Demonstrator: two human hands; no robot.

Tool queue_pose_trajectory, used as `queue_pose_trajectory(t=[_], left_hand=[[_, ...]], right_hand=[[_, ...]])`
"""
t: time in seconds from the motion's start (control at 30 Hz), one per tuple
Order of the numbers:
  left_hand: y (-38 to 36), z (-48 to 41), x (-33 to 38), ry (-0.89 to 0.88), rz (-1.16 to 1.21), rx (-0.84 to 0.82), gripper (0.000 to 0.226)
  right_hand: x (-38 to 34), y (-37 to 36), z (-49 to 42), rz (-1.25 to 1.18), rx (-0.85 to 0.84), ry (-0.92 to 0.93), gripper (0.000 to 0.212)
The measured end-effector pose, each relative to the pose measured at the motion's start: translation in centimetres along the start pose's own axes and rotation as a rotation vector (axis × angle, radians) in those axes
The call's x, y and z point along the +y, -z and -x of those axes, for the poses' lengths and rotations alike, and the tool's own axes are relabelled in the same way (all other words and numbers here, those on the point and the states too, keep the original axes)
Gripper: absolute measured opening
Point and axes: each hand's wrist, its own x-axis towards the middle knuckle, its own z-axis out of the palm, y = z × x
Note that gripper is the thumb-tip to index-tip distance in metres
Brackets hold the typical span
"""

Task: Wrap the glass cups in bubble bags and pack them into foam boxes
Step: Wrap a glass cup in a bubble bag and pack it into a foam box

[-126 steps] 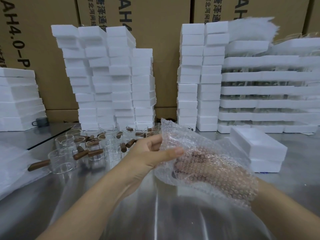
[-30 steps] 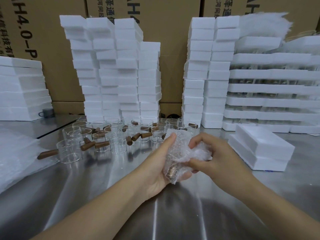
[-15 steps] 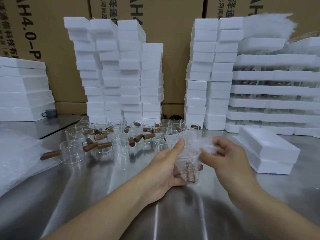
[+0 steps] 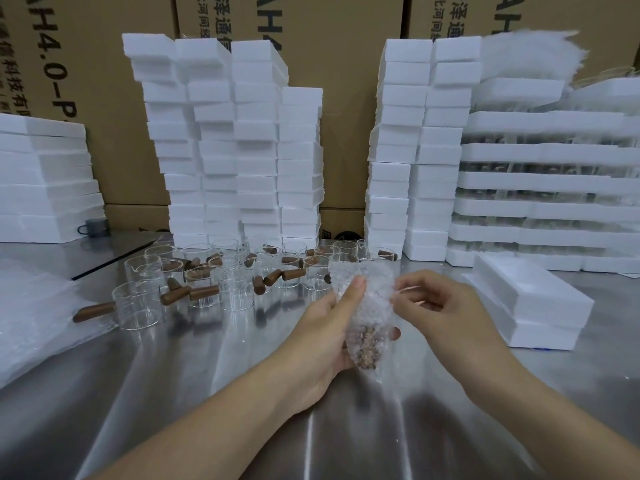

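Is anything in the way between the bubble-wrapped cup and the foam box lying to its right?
No loose thing. Only bare table lies between the foam box and the wrapped cup; the right hand pinching the wrap sits on that side.

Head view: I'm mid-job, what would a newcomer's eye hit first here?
The bag at centre, a brown handle showing through it, gripped by the left hand while the right hand pinches its top edge. Behind it, on the steel table, a crowd of unwrapped glass cups with brown handles. White foam boxes tower in stacks at the back.
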Motion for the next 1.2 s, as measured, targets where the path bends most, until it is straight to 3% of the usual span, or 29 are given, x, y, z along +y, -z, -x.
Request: queue_pose_trajectory(t=[0.03, 0.13, 0.2, 0.3, 0.4, 0.47, 0.57, 0.67, 0.87, 0.93, 1.03, 1.1, 1.2], left_hand=[[-0.2, 0.1, 0.0, -0.005, -0.006, -0.007, 0.061], [-0.3, 0.2, -0.5, -0.045, -0.057, -0.014, 0.058], [-0.2, 0.2, -0.8, -0.07, -0.085, 0.0, 0.053], [-0.3, 0.1, -0.7, -0.101, -0.067, 0.006, 0.043], [-0.1, -0.1, -0.5, -0.126, -0.012, 0.073, 0.055], [-0.1, -0.1, -0.3, -0.135, -0.005, 0.085, 0.053], [-0.1, -0.1, -0.4, -0.11, 0.014, 0.077, 0.045], [-0.1, 0.2, -0.1, -0.094, -0.037, 0.041, 0.038], [0.4, 0.4, 0.4, -0.052, -0.12, -0.027, 0.056], [0.4, 0.5, 0.4, -0.021, -0.111, -0.045, 0.051], [0.5, 0.1, 0.2, -0.042, -0.098, 0.033, 0.04], [0.7, 0.0, 0.5, -0.076, -0.079, 0.099, 0.04], [1.0, -0.2, 0.7, -0.181, -0.101, 0.138, 0.052]], right_hand=[[0.2, 0.1, -0.1, -0.023, -0.012, -0.008, 0.011], [0.1, 0.2, 0.2, -0.008, -0.32, -0.103, 0.021], [-0.3, 0.6, 0.3, 0.063, -0.422, -0.139, 0.027], [-0.7, 0.6, 0.2, 0.079, -0.318, -0.106, 0.035], [-1.0, 0.4, 0.2, 0.091, -0.137, -0.014, 0.025], [-1.1, 0.4, 0.3, 0.079, -0.171, -0.005, 0.009], [-0.7, 0.0, 0.7, 0.12, -0.202, 0.032, 0.018], [-0.7, -0.2, 0.8, 0.146, -0.15, 0.123, 0.01], [-0.7, 0.6, 0.5, 0.149, -0.243, 0.204, 0.019], [-0.7, 0.5, 0.5, 0.163, -0.269, 0.19, 0.02], [-0.5, 0.4, 0.2, 0.179, -0.162, 0.118, 0.01], [-0.5, 0.6, 0.0, 0.166, -0.137, -0.012, 0.028], [-0.9, 0.8, 0.1, 0.111, -0.32, -0.248, 0.038]])
